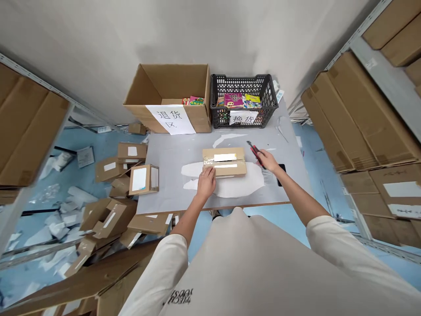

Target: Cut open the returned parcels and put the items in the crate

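A small taped cardboard box [234, 171] with white labels lies on the table in the head view. My left hand [206, 181] grips its near left corner, fingers closed over the edge. To the right of the box, my right hand [267, 161] is closed around a red and black utility knife [256, 154]. The knife's tip points up and left, apart from the box. Under the box spreads a white patch [230, 188] on the grey tabletop [167, 162]. A dark phone [281, 174] lies beside my right wrist.
Behind the box stand a large open carton [134, 94] with a paper sign and a black crate [215, 118] holding books. A smaller box [154, 178] is at the table's left edge. Cartons and paper litter the floor at left; loaded shelves [357, 48] flank the table.
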`<state>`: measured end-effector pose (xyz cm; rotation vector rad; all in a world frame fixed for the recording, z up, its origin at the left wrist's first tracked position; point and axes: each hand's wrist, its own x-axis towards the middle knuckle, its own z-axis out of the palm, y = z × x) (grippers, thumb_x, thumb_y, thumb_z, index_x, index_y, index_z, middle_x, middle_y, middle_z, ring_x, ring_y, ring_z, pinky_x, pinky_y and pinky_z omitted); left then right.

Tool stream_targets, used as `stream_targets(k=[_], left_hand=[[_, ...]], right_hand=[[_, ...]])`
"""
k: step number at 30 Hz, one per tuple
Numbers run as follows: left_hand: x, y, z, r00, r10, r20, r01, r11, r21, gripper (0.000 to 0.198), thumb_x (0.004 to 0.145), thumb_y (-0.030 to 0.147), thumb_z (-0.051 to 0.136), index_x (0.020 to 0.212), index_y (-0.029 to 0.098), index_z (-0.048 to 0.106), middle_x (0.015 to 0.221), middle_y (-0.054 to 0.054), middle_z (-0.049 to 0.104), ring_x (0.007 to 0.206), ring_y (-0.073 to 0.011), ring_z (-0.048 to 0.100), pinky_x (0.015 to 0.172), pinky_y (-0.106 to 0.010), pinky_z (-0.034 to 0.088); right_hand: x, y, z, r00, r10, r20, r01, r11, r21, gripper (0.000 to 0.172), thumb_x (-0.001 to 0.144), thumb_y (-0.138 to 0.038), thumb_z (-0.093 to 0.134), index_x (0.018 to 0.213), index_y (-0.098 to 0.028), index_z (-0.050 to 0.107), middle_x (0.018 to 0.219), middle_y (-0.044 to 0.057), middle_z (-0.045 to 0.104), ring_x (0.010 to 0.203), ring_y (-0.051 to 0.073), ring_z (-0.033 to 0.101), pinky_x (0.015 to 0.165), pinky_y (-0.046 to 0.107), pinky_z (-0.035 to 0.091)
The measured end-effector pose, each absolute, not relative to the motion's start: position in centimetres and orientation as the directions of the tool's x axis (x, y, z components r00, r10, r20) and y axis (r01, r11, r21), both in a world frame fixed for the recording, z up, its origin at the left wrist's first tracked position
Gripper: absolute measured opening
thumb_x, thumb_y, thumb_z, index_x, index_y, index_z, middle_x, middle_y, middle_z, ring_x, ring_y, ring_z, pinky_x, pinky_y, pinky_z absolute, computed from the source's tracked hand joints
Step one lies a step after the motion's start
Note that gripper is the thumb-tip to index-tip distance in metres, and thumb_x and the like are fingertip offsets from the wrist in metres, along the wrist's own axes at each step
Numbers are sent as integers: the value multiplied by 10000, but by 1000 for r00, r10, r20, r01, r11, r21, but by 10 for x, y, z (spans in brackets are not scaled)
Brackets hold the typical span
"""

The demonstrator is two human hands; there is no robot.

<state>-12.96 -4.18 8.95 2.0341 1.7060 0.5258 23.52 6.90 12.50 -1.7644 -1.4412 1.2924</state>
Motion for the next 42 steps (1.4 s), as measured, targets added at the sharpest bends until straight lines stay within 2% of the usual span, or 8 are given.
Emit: stream_targets(k=[2,5,7,10,24,29,37,42], left_hand=[[-128,-43,86,159,987,28,808,-146,571,569,1005,194,503,1557,202,640,1614,-181,639,1558,-360,552,1302,-606,454],[-128,-45,80,159,986,47,782,-155,604,607,999,175,505,1593,216,624,1645,-165,632,1577,-346,549,1328,-617,432],[-129,-46,76,173,983,61,768,-174,617,617,997,160,506,1600,216,625,1660,-161,624,1593,-337,540,1342,-608,422],[-130,-47,73,197,977,83,758,-206,619,611,996,140,503,1591,193,633,1682,-169,603,1615,-332,518,1353,-590,416],[-134,-49,65,267,957,116,758,-283,588,608,970,92,521,1567,96,629,1703,-212,569,1637,-340,491,1372,-554,407],[-137,-48,63,288,950,123,780,-307,545,695,954,88,541,1645,162,578,1717,-169,569,1636,-332,495,1368,-574,422],[-133,-51,65,273,957,97,815,-284,505,700,976,106,514,1675,160,526,1751,-160,529,1660,-318,461,1373,-556,408],[-135,-51,72,281,958,48,833,-269,483,652,1001,133,512,1652,134,546,1766,-164,507,1672,-307,442,1400,-512,372]], right_hand=[[200,74,143,-206,959,-192,493,-68,-868,433,992,-556,647,1264,-234,744,1042,72,818,811,253,754,817,393,621],[149,76,158,-437,895,-86,600,219,-769,390,984,-527,714,1251,-260,811,1246,91,831,1147,327,752,1080,455,569],[121,77,160,-514,850,-120,673,313,-670,342,1006,-480,715,1246,-271,839,1294,98,827,1232,347,726,1121,456,539],[93,80,159,-554,812,-181,746,388,-542,336,1050,-424,675,1297,-273,846,1329,110,816,1223,353,728,1076,437,543],[50,81,168,-522,779,-348,853,485,-195,361,1146,-360,549,1375,-253,807,1289,153,770,1086,321,754,916,372,511],[36,78,184,-517,749,-414,837,543,-65,377,1172,-328,491,1432,-217,740,1358,172,736,1156,305,750,932,347,511],[48,77,194,-485,745,-458,839,545,-3,412,1170,-330,451,1458,-217,723,1365,187,727,1150,321,760,920,364,521],[56,77,194,-495,740,-455,840,541,-32,435,1159,-318,444,1455,-205,743,1369,203,726,1173,338,751,947,387,525]])
